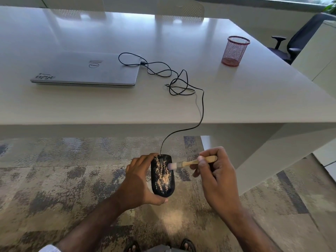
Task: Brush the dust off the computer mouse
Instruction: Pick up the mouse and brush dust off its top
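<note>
Patchy grey-and-tan carpet runs under a broad white desk (254, 91), where a shut silver Dell laptop (85, 70) lies well apart from a red mesh pen cup (235, 50). From the laptop's side a black cable (181, 82) loops across the desk and drops over the near edge to the computer mouse (163, 176) — held in the air in front of the desk, above the carpet.

That mouse is black, its top heavily speckled with pale dust. It looks light, hard-shelled and smooth, probably a little slippery, so it is best held by its flanks and rear with the top left bare; the cable could tug if it is pulled too far.

The person's left hand (138, 180) cups it just so, fingers curled round the left flank and front, thumb under the rear end. Their right hand (216, 171) pinches the wooden handle of a small brush (192, 162) between thumb and fingertips — the white bristles touch the mouse's upper right edge. Most dust remains, so the brushing seems barely begun.
</note>
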{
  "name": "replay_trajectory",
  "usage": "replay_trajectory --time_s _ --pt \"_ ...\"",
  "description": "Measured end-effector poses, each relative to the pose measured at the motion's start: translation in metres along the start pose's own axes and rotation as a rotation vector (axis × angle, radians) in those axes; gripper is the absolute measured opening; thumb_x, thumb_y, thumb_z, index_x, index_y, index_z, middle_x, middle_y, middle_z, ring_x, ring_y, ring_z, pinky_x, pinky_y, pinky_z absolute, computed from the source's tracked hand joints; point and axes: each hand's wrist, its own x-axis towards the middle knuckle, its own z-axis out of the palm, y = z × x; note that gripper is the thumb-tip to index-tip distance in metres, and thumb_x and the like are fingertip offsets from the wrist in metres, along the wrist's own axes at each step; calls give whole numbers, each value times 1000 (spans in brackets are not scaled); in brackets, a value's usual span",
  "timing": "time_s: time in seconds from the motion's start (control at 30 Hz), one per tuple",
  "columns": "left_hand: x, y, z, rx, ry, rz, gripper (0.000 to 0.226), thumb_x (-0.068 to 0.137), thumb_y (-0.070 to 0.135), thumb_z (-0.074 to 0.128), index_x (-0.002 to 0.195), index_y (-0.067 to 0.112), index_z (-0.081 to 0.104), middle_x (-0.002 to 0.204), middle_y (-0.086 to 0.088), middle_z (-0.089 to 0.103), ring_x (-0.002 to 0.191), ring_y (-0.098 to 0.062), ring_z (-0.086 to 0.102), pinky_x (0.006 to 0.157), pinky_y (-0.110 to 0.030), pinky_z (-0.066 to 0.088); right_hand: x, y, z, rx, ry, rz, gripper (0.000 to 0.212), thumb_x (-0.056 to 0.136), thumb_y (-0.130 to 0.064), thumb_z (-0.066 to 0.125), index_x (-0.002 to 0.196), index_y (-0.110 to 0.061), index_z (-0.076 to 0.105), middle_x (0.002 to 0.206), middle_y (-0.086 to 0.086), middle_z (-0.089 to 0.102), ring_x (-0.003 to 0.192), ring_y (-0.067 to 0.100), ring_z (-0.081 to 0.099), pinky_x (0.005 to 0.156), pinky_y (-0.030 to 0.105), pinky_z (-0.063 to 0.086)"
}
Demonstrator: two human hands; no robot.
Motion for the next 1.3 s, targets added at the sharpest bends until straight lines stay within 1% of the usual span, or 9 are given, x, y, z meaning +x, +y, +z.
replay_trajectory --time_s 0.17,0.33,0.4,0.5,0.7,0.83,1.0,1.13,1.3 --pt "0 -3 1 3 11 1 127 31 70 82 144 36 34 126 29 40 114 -2 38 96 -22 25 0 1 -2 -128 -1 -11 5 94 -34 51 91 -30 52 74 -1 68 63 27 64 57 54 54" --pt "2 -3 1 0 8 -3 127 31 68 82 144 37 34 126 25 43 114 -5 40 93 -27 27 0 -4 1 -66 1 -21 7 94 -34 53 91 -28 53 76 -3 70 63 19 67 57 51 56" --pt "2 -3 1 3 9 -2 126 31 68 83 143 38 34 125 29 41 114 -4 39 93 -27 27 0 -3 3 -110 -19 -32 7 94 -33 52 91 -27 53 71 2 69 59 24 65 55 53 54" --pt "1 -4 0 16 6 -3 127 31 68 84 144 35 35 126 23 45 114 -5 40 93 -29 28 2 -1 1 -179 -8 -42 5 95 -31 52 92 -28 52 71 0 67 60 26 64 53 52 53" --pt "0 -3 0 16 4 -6 128 32 67 84 145 33 35 128 19 46 114 -5 39 93 -30 27 -1 -7 5 -119 -19 -48 10 95 -41 50 90 -33 50 70 4 66 59 30 63 53 55 52" --pt "-1 -3 -1 10 -2 -4 127 31 68 82 144 39 30 128 20 44 114 -4 37 93 -26 26 0 -3 4 -226 -9 -33 6 98 -26 55 92 -27 51 70 -1 66 62 22 66 54 51 54" --pt "-2 -3 0 -12 10 9 124 32 66 83 141 41 29 127 23 43 114 -4 38 96 -19 24 0 -9 4 -145 -12 -36 8 94 -35 51 91 -28 52 71 2 67 60 28 63 54 53 52" --pt "-1 -5 1 -3 1 10 125 34 65 84 144 33 35 129 20 45 116 -4 38 97 -17 21 -2 -6 7 -168 -54 -17 7 97 -24 55 91 -25 52 71 3 66 62 28 65 55 53 53" --pt "-2 -6 0 -5 2 5 125 34 65 83 145 31 36 128 21 44 115 -3 37 97 -13 19 -4 -4 3 -153 -15 -34 5 95 -36 51 91 -32 51 71 2 67 59 29 64 53 54 53"
